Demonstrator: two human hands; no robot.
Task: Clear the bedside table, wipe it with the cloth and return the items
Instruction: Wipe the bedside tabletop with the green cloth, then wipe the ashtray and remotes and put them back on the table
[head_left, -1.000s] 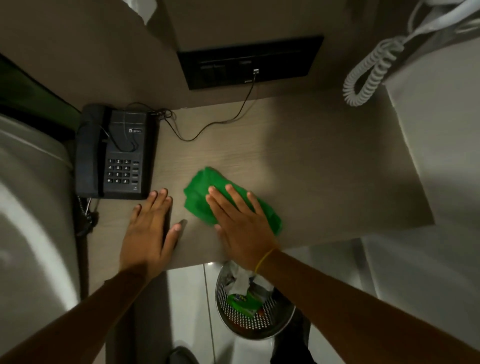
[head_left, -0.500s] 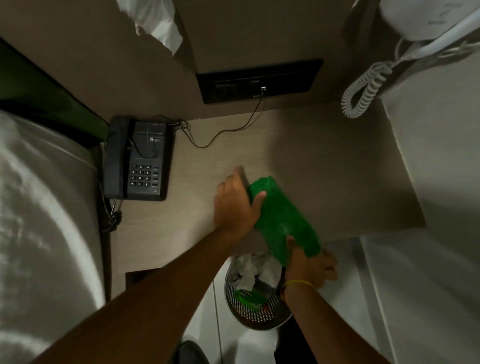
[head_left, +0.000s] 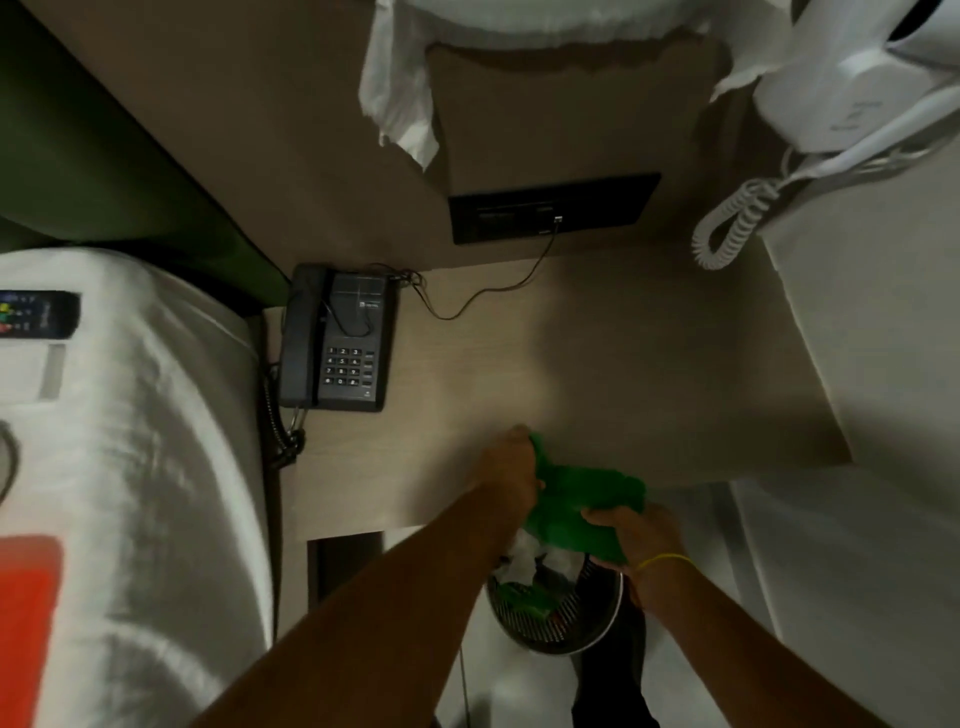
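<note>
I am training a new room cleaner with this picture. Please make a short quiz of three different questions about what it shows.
1. True or false: the green cloth lies flat in the middle of the bedside table.
2. What stands on the floor directly below the hands?
A. a chair
B. a mesh waste bin
C. a bucket of water
3. Which item sits at the table's left end, near the bed?

Key
1. False: the left hand and right hand both grip it, bunched up, at the table's front edge.
2. B: the mesh waste bin, with rubbish inside.
3. The black telephone, its thin cable running to the dark wall panel.
</note>
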